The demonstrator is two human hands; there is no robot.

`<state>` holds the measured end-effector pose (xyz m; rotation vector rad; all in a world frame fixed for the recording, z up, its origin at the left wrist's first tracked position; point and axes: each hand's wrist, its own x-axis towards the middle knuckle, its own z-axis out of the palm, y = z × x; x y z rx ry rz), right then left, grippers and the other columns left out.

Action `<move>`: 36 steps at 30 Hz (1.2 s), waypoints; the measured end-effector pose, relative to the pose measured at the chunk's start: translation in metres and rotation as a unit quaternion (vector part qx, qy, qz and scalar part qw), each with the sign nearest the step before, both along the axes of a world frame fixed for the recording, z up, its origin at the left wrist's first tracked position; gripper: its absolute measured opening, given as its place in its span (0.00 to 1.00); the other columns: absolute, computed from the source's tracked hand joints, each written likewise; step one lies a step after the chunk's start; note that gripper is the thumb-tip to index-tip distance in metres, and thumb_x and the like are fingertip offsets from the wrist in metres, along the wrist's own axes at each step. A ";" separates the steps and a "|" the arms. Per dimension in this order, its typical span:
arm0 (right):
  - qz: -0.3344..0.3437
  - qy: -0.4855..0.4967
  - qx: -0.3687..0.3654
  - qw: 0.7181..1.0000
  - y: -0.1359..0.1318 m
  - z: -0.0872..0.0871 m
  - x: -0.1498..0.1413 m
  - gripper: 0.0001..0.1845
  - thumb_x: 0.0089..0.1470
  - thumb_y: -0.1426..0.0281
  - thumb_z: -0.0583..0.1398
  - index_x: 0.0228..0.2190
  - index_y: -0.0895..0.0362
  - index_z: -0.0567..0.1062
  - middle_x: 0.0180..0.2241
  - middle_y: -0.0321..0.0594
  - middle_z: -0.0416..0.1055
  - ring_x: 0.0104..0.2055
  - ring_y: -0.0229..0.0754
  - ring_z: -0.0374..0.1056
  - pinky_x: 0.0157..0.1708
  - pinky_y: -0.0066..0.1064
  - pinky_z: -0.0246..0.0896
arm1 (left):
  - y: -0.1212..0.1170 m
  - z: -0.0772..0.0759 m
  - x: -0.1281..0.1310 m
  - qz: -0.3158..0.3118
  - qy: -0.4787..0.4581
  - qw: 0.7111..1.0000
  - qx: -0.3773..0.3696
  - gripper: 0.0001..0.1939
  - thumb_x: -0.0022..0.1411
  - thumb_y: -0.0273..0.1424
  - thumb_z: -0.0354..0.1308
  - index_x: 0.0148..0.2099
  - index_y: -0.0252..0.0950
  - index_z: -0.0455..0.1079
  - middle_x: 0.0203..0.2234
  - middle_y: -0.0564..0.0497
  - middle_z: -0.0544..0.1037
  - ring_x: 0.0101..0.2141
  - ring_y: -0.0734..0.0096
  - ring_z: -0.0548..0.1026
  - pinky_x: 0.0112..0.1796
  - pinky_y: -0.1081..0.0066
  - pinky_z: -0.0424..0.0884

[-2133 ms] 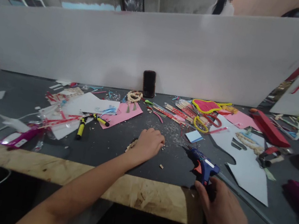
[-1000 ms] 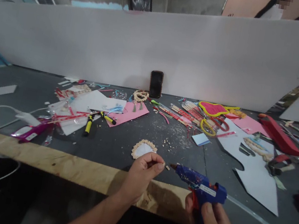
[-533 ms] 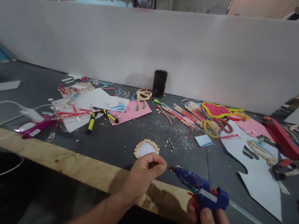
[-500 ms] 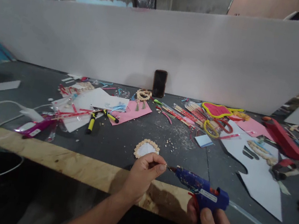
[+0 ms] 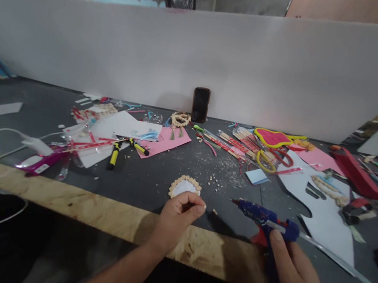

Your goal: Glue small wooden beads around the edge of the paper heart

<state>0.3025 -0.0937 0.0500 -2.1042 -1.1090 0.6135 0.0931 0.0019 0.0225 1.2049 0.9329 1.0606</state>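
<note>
My left hand (image 5: 177, 217) is closed in a pinch, with a tiny pale piece just showing at its fingertips. Right behind it on the dark table lies a round white disc (image 5: 182, 190) edged with small tan wooden bits, its front partly covered by the hand. My right hand (image 5: 297, 273) is wrapped round the handle of a blue glue gun (image 5: 266, 221). The gun's nozzle points left, apart from the left hand, and a long clear glue stick (image 5: 330, 255) runs out of its back. A small wooden bit (image 5: 215, 212) lies between the two.
Farther back, a phone (image 5: 200, 104) leans on the white partition (image 5: 134, 54). Yellow-handled pliers (image 5: 114, 155) and a purple tool (image 5: 37, 163) with a white cable lie left. To the right are wrapped sticks (image 5: 226, 146), cut white card (image 5: 336, 236) and a red piece (image 5: 360, 174).
My right hand has drawn the glue gun to the right, so its nozzle has left the left fingertips. The left hand stays pinched nearly in place. A wooden bit now shows on the table.
</note>
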 end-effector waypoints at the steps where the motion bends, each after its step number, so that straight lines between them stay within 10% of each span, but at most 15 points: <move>1: 0.010 -0.051 -0.037 0.998 0.007 0.001 0.009 0.30 0.50 0.44 0.46 0.21 0.53 0.73 0.20 0.43 0.73 0.24 0.47 0.70 0.27 0.36 0.64 | -0.001 -0.001 -0.002 -0.007 0.018 1.000 0.015 0.04 0.54 0.31 0.60 0.31 0.36 0.71 0.23 0.56 0.69 0.27 0.75 0.64 0.30 0.75 0.61; 7: 0.015 -0.295 -0.197 0.935 0.029 0.009 0.031 0.29 0.54 0.46 0.44 0.22 0.52 0.72 0.21 0.47 0.73 0.23 0.52 0.70 0.22 0.38 0.57 | -0.005 -0.004 -0.011 -0.018 0.100 0.989 0.111 0.03 0.57 0.28 0.57 0.30 0.36 0.70 0.27 0.53 0.71 0.30 0.72 0.67 0.33 0.73 0.62; 11: -0.013 -0.383 -0.080 0.920 0.025 0.008 0.013 0.22 0.56 0.52 0.48 0.31 0.52 0.74 0.28 0.46 0.75 0.27 0.51 0.71 0.20 0.36 0.57 | -0.003 -0.007 -0.013 -0.020 0.126 0.983 0.130 0.04 0.57 0.27 0.57 0.30 0.36 0.70 0.27 0.53 0.71 0.31 0.72 0.68 0.34 0.74 0.62; 14: 0.099 -0.360 0.078 0.924 0.028 -0.007 -0.007 0.15 0.57 0.63 0.50 0.38 0.54 0.74 0.37 0.44 0.75 0.36 0.46 0.72 0.32 0.35 0.64 | -0.001 -0.009 -0.013 -0.019 0.129 0.981 0.141 0.04 0.57 0.26 0.57 0.30 0.36 0.70 0.27 0.54 0.71 0.31 0.73 0.68 0.34 0.74 0.62; 18: 0.247 -0.310 0.072 0.915 0.044 -0.027 -0.034 0.11 0.55 0.71 0.55 0.40 0.53 0.75 0.39 0.41 0.74 0.42 0.44 0.69 0.41 0.34 0.63 | -0.002 -0.009 -0.012 -0.020 0.127 0.980 0.149 0.04 0.57 0.25 0.57 0.30 0.36 0.70 0.27 0.54 0.71 0.30 0.74 0.68 0.33 0.75 0.63; 25: 0.223 -0.353 0.030 0.908 0.060 -0.030 -0.054 0.09 0.57 0.70 0.55 0.29 0.53 0.75 0.32 0.39 0.73 0.37 0.46 0.67 0.35 0.35 0.61 | -0.003 -0.009 -0.014 -0.021 0.144 0.975 0.168 0.05 0.58 0.23 0.57 0.30 0.36 0.70 0.27 0.54 0.73 0.32 0.74 0.70 0.35 0.76 0.64; 36: 0.234 -0.233 0.180 0.927 0.032 -0.015 -0.064 0.06 0.58 0.71 0.54 0.35 0.52 0.71 0.32 0.35 0.74 0.34 0.39 0.70 0.34 0.29 0.63 | -0.007 -0.003 -0.013 -0.020 0.205 0.942 0.267 0.06 0.61 0.23 0.56 0.36 0.37 0.72 0.31 0.53 0.77 0.35 0.72 0.73 0.38 0.73 0.67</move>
